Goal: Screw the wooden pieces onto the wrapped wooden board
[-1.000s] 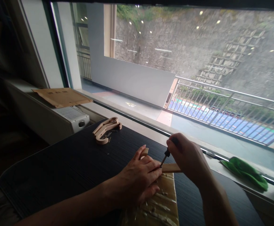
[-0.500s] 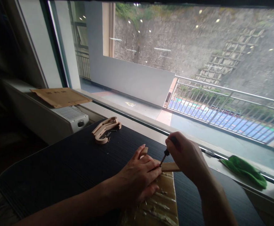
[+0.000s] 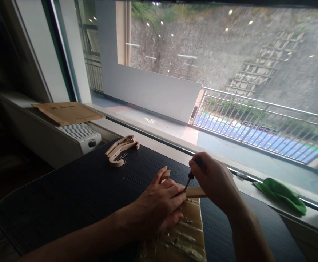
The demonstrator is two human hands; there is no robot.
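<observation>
My right hand [image 3: 209, 173] is closed around the dark handle of a screwdriver [image 3: 187, 183], whose shaft slants down to the left. Its tip meets a pale wooden hook [image 3: 194, 192] beside my left fingers. My left hand [image 3: 161, 202] presses over that hook, gripping it; the hook's curved end shows between thumb and fingers, and its straight end runs out toward my right hand. Under both lies a yellowish-brown block wrapped in clear film [image 3: 187, 233]. The screw, if any, at the tip is too small to make out.
More curved wooden hooks [image 3: 116, 160] lie at the table's far side with several loose screws [image 3: 124, 155] next to them. The dark table [image 3: 66, 203] meets a window sill carrying a green cloth [image 3: 281, 194]. A brown paper envelope [image 3: 68, 112] rests on a white radiator [image 3: 78, 133].
The whole view has shifted slightly, so things sit a little further left. Both hands keep nearly the same pose, with the screwdriver still against the hook.
</observation>
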